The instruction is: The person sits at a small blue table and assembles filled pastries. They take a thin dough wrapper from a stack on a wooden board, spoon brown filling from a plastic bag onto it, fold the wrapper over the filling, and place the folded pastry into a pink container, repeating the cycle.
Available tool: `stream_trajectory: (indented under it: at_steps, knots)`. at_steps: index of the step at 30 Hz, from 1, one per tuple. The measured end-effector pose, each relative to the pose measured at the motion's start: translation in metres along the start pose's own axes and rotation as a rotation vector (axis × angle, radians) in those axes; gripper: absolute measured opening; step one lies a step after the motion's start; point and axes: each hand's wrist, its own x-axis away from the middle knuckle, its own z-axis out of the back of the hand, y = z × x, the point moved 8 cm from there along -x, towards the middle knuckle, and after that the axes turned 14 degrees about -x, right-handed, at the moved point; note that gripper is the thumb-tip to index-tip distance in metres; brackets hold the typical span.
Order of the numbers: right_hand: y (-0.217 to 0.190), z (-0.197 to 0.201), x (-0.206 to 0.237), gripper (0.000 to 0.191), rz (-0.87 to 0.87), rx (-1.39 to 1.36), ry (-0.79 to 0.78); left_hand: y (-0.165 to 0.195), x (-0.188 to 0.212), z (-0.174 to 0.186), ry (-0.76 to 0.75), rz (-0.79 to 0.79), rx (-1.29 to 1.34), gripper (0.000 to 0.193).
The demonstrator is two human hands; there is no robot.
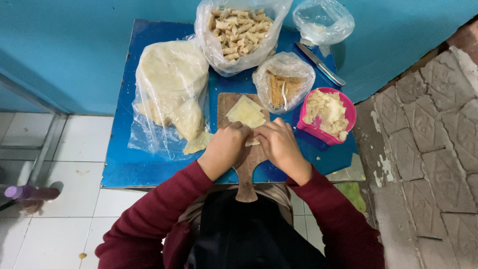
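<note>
A pale thin wrapper sheet [245, 111] lies on a wooden cutting board [227, 102] on the small blue table [127, 164]. My left hand [225, 148] and my right hand [279, 143] meet over the sheet's near edge, fingers curled onto it, pinching and folding it. What lies under the fingers is hidden. The board's handle [246, 182] points toward me. Both arms wear dark red sleeves.
A plastic bag of stacked wrappers [172, 84] lies at the left. At the back stand a bag of rolled pieces [239, 30], a bag of brown crumbs [284, 82], a near-empty bag [322, 20], a knife [319, 63]. A pink bowl of filling [327, 114] sits right. A purple bottle [30, 192] is on the floor.
</note>
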Motion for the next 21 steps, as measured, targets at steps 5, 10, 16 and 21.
stream_trajectory:
  at_steps: [5,10,16,21]
  knots:
    - [-0.003,0.002,0.000,0.013,0.000,0.032,-0.064,0.005,0.003,-0.003,0.040,-0.117,-0.133,0.021]
    - [0.002,0.004,-0.003,0.021,-0.032,-0.002,-0.118,0.005,-0.002,-0.013,-0.011,-0.184,-0.217,0.029]
    - [0.013,0.009,-0.005,0.029,-0.131,-0.120,-0.123,0.002,-0.005,-0.015,-0.043,-0.186,-0.214,0.029]
    - [-0.001,0.012,-0.004,0.025,0.003,-0.012,-0.053,0.002,-0.007,-0.011,-0.032,-0.161,-0.170,0.025]
